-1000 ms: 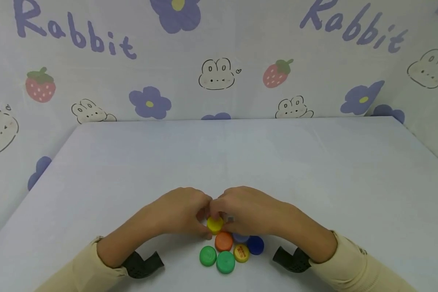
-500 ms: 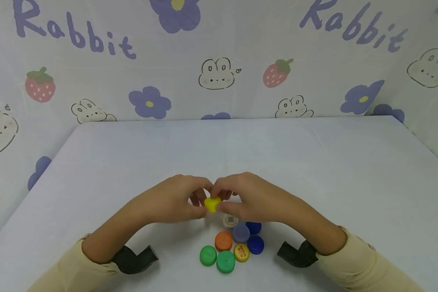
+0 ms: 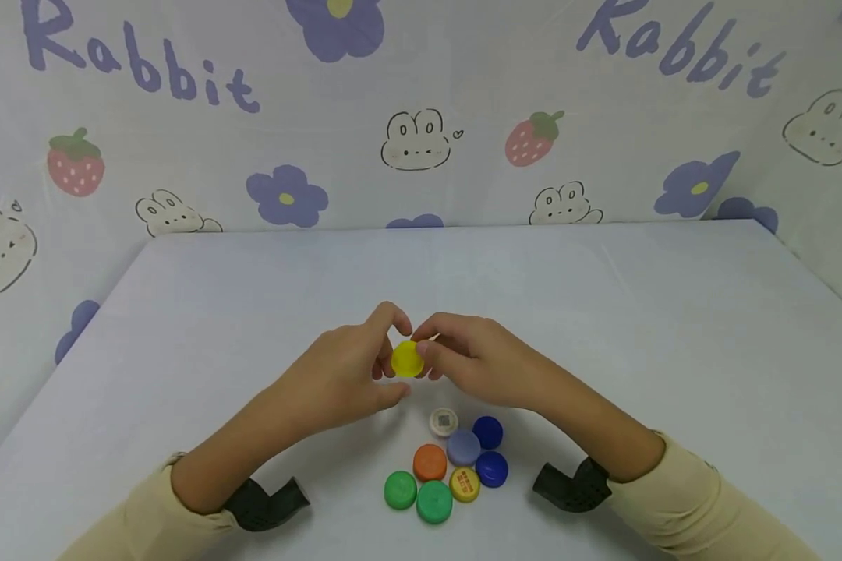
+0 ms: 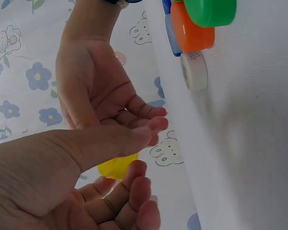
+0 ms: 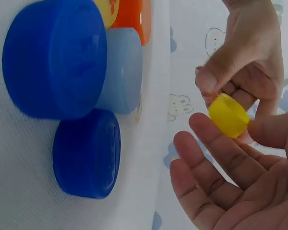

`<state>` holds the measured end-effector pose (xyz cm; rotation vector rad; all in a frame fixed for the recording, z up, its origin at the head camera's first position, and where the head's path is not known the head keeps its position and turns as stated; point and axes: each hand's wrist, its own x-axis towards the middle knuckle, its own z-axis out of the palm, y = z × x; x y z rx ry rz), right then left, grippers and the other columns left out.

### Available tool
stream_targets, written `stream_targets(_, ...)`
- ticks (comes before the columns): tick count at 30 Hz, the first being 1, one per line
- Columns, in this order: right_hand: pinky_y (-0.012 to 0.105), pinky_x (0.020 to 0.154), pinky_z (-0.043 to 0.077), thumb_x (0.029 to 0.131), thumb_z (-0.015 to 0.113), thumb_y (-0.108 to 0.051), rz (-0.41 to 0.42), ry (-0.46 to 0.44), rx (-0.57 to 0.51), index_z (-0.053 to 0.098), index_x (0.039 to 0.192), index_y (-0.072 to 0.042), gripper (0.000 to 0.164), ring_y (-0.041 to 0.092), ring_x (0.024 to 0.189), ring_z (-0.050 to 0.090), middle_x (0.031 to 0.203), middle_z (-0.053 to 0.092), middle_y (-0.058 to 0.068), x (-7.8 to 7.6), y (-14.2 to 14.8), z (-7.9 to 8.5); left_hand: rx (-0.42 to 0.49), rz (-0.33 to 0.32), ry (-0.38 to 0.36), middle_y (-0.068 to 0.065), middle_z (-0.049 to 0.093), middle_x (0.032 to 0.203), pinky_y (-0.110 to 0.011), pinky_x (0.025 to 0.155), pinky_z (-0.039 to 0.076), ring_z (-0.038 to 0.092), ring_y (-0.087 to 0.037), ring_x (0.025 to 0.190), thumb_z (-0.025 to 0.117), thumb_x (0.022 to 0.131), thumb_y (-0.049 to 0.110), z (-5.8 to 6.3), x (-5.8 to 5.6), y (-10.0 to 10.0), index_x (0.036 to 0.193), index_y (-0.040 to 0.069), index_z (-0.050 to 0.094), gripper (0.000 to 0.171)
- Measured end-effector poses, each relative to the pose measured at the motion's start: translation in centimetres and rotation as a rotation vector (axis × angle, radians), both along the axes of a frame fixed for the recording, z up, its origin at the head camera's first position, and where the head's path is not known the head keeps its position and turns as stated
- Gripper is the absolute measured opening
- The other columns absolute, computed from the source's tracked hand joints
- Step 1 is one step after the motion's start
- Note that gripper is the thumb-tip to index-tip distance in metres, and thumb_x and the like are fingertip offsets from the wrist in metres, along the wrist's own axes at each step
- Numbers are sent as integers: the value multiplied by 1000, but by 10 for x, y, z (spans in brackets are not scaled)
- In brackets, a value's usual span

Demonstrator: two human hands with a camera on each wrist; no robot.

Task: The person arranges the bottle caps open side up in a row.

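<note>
A yellow bottle cap (image 3: 408,359) is held above the table, between both hands. My right hand (image 3: 494,360) pinches it between thumb and fingers. My left hand (image 3: 344,370) is around its left side, with thumb and index finger spread away from it; in the left wrist view the left thumb partly covers the yellow cap (image 4: 116,167). Nearer the person, a cluster of caps lies on the table: a white cap (image 3: 443,421), a pale blue cap (image 3: 464,448), dark blue caps (image 3: 492,470), an orange cap (image 3: 429,463), a printed yellow cap (image 3: 465,485) and green caps (image 3: 434,502).
The white table (image 3: 252,288) runs back to a patterned cloth wall (image 3: 421,78). Black curved pieces, the left one (image 3: 267,506) and the right one (image 3: 571,488), sit at the wrists beside the beige sleeves.
Both hands have lifted the yellow cap from the cluster and moved it away from the person. The left thumb and index finger have spread off it. The white and far dark blue caps are uncovered.
</note>
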<state>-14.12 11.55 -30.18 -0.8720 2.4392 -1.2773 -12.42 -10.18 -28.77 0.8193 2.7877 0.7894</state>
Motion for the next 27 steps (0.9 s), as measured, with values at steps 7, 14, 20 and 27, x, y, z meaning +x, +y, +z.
stream_targets(7, 38, 73, 59, 106, 55, -15, -46, -48, -58, 65, 113, 0, 19, 20, 73, 67, 86, 73, 5, -3, -1, -1, 40, -13, 64, 6, 65, 77, -24, 62, 52, 57, -12, 69, 83, 87, 15, -3, -3, 1, 118, 10, 55, 42)
stream_targets(14, 31, 70, 54, 99, 66, -9, -71, 46, 72, 69, 107, -4, 9, 16, 77, 66, 86, 73, 1, -5, -2, -5, 15, 25, -7, 4, 63, 76, -24, 57, 49, 55, -14, 66, 84, 86, 16, -12, -9, 1, 115, 9, 63, 37)
stream_targets(20, 31, 80, 56, 94, 72, -6, 3, 83, 206, 69, 117, -4, 23, 13, 89, 68, 94, 75, -3, -8, 0, -9, -41, 59, -33, 3, 58, 74, -26, 57, 44, 52, -14, 64, 84, 86, 18, -20, -15, 2, 112, 10, 65, 33)
stream_targets(27, 29, 81, 55, 95, 69, -5, 70, 77, 233, 67, 125, -1, 30, 15, 92, 68, 100, 75, -1, -13, -1, -15, -85, 90, -61, 3, 59, 75, -28, 63, 45, 54, -16, 69, 86, 85, 20, -29, -22, 2, 113, 10, 67, 35)
